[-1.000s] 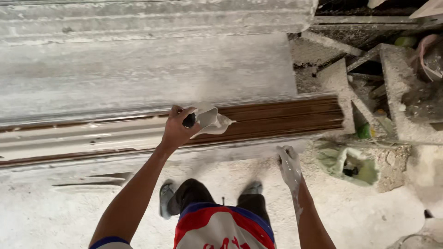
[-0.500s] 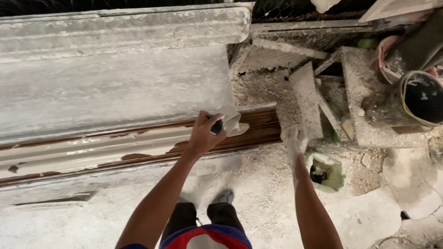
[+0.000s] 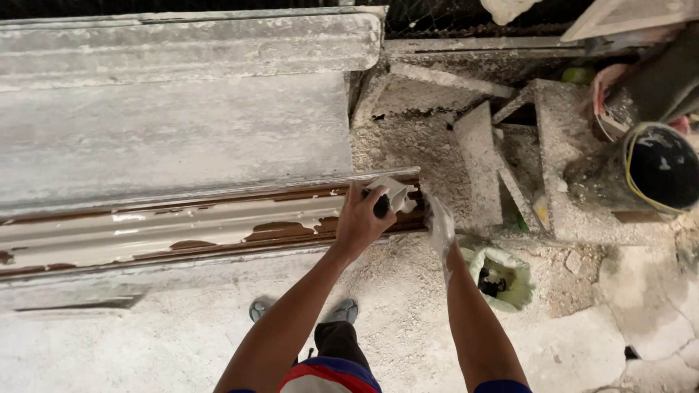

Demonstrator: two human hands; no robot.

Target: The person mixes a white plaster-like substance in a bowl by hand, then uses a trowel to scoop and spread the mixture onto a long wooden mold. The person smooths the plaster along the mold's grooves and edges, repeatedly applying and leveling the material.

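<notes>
Nearest me, two feet in grey shoes (image 3: 344,311) stood on the plaster-dusted floor (image 3: 145,349), and both bare arms reached forward from there. The left hand (image 3: 362,218) was closed around a small black-handled scraper (image 3: 391,198), its pale, paste-laden blade resting at the right-hand end of a long brown moulding (image 3: 218,229) already part-coated in white. The right hand (image 3: 439,225), caked in white, hung open and held nothing, just right of that end and above a small paste-smeared bucket (image 3: 502,278) on the floor.

I judged the step to be spreading paste along the moulding. To do it well, the blade should sit flat against the profile and run in one steady stroke along its length, with even pressure, so the brown patches fill without ridges; the free hand would serve best bracing the end.

Relative to the grip, the moulding lay directly under the scraper's blade and stretched away to the left, the uncoated brown streaks nearest the hand. Beyond it lay wide grey cast slabs (image 3: 175,138), and to the right, rubble and a black tub (image 3: 659,169).
</notes>
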